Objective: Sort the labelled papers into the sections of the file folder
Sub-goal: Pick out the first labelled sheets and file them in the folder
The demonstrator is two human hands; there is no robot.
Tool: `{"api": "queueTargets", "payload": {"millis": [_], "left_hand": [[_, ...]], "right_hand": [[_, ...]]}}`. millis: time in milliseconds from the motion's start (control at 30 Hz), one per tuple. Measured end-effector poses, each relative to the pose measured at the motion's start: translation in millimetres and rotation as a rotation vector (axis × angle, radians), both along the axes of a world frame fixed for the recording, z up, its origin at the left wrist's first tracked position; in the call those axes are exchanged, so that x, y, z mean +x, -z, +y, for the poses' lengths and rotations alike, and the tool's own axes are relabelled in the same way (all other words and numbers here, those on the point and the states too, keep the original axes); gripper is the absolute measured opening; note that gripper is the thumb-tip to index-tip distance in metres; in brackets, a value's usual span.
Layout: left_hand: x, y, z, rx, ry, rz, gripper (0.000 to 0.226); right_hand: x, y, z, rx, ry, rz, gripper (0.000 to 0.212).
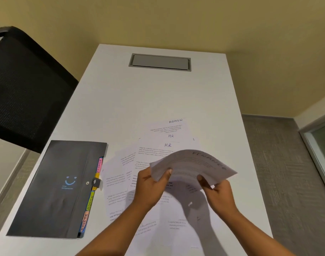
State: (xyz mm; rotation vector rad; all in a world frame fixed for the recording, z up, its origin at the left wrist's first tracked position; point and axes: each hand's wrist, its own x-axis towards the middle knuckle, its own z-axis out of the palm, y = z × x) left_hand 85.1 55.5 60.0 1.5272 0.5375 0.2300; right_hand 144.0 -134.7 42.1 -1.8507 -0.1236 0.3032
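A sheet labelled FINANCE (pixel 193 164) is held bowed above the table. My left hand (pixel 150 183) pinches its near left edge and my right hand (pixel 216 193) pinches its near right edge. Under it, several loose labelled papers (pixel 169 139) lie spread on the white table (pixel 121 100), with ADMIN and HR headings showing. A closed black file folder (pixel 56 191) lies at the left, snapped shut, with coloured section tabs (pixel 92 196) sticking out of its right edge.
A black mesh chair (pixel 23 89) stands off the table's left side. A grey cable hatch (pixel 160 62) is set in the table top at the far end. Grey carpet lies to the right of the table.
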Motion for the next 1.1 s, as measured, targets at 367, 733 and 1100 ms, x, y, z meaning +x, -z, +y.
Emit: {"api": "queueTargets", "payload": {"millis": [367,733,1100], "left_hand": [[3,22,8,-0.062,-0.011,0.140,0.016],[-19,-12,38,-0.134,0.112,0.214,0.029],[-80,-12,85,-0.239,0.177,0.253,0.035]], "right_hand": [[-7,6,12,-0.080,-0.040,-0.049,0.034],[-17,-14,0,0.010,-0.131,0.042,0.037],[-65,-22,20,-0.037,-0.236,0.144,0.031]]}}
